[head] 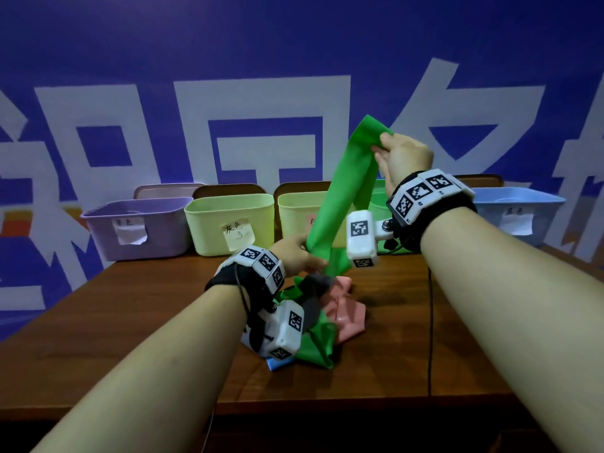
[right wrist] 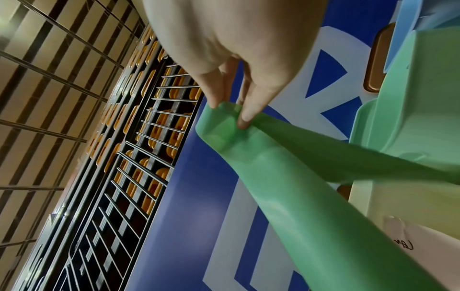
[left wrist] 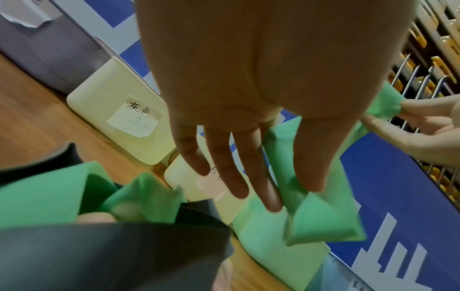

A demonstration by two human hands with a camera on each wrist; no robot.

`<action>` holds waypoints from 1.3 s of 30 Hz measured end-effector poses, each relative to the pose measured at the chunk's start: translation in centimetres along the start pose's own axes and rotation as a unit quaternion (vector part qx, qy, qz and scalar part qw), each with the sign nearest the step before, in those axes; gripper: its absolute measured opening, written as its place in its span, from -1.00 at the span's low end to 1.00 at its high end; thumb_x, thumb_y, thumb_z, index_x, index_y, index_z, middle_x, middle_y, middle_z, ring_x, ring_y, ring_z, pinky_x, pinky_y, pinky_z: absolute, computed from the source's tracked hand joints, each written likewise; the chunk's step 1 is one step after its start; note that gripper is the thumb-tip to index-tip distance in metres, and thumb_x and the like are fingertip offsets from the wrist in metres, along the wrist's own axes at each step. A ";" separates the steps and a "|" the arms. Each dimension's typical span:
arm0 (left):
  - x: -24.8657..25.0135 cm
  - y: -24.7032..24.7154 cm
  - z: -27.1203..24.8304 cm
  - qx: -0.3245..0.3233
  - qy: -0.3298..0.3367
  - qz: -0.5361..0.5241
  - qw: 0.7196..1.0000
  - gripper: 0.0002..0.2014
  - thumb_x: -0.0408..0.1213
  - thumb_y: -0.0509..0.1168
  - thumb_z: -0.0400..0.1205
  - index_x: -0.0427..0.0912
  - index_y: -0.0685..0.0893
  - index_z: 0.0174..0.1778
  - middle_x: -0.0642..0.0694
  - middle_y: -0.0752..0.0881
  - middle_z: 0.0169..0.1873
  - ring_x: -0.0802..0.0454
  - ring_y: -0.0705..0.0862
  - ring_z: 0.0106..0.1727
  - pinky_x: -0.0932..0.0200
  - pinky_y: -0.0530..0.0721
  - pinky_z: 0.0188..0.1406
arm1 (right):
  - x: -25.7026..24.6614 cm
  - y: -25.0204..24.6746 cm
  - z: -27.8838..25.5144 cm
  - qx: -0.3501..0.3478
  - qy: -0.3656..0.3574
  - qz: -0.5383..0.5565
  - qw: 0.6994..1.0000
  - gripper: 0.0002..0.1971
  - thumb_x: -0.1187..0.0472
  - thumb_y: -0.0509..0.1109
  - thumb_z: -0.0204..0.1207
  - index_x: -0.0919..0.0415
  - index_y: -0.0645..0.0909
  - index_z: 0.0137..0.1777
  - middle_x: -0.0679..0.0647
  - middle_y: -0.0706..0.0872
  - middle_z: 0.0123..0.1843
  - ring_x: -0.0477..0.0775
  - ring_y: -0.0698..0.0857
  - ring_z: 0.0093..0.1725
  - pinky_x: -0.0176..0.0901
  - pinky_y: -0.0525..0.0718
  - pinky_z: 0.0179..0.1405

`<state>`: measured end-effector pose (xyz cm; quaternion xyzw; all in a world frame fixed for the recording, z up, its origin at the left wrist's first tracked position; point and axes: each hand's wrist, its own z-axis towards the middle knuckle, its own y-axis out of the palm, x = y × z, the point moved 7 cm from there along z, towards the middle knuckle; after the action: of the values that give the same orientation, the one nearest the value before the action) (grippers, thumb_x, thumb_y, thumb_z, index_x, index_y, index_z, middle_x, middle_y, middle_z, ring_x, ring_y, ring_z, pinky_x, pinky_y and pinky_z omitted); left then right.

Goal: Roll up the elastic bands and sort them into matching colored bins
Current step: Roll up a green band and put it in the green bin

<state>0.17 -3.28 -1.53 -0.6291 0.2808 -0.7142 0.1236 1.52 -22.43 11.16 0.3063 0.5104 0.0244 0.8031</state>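
Fingers [right wrist: 245, 116] of right hand [head: 403, 158] pinching green band [head: 343, 191] top, raised high, left hand [head: 295, 253] gripping it lower, nr table [head: 130, 322].

The person's forearms are bare, with no sleeves in view. Each wrist carries a black fabric band [head: 434, 220] ringed with white square blocks [head: 421, 194], each printed with a black-and-white fiducial marker. The left wrist has a matching ring of marker blocks [head: 263, 261] on its own black band. A white boxy camera housing [head: 361, 238] sits on a short metal bracket with a visible screw on the right wrist; a similar white housing [head: 284, 331] sits under the left wrist. Both housings bear markers. Thin black cables run from the bands. The left hand [head: 295, 255] and right hand [head: 403, 156] wear no gloves or rings.
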 end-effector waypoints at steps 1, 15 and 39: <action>-0.2 -0.6 0.3 0.034 0.011 0.001 0.999 -0.68 -0.33 0.45 0.55 -0.21 0.66 0.22 -0.03 0.72 -0.23 0.13 0.66 -0.33 0.36 0.58 -0.39 | 0.3 -0.1 0.2 0.009 -0.003 -0.001 1.000 -0.83 0.47 0.33 0.55 0.27 0.61 -0.24 0.16 0.68 -0.27 0.08 0.73 -0.20 -0.17 0.74 -0.09; -1.1 -3.0 0.1 0.105 0.016 0.062 0.992 -0.72 -0.10 0.26 0.70 -0.19 0.67 -0.23 -0.04 0.68 -0.38 0.10 0.63 -0.36 0.46 0.47 -0.52 | 1.2 0.1 0.4 0.027 -0.040 -0.130 0.990 -0.86 0.28 0.45 0.46 0.08 0.66 -0.31 0.07 0.79 -0.18 0.10 0.78 -0.04 0.05 0.72 0.18; 6.0 -7.7 -1.2 0.198 0.102 -0.188 0.956 -0.55 -0.03 0.37 0.61 -0.14 0.55 0.38 -0.19 0.72 0.18 0.04 0.74 -0.03 0.09 0.72 -0.04 | -2.4 4.4 -2.8 -0.114 -0.118 -0.228 0.960 -0.82 0.23 0.36 0.60 0.03 0.63 -0.24 -0.04 0.66 -0.32 -0.09 0.57 -0.43 -0.30 0.49 -0.45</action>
<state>-0.66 0.13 7.67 -0.5569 0.0209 -0.8265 0.0797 -0.72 -18.37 14.53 0.0891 0.4625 -0.1376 0.8713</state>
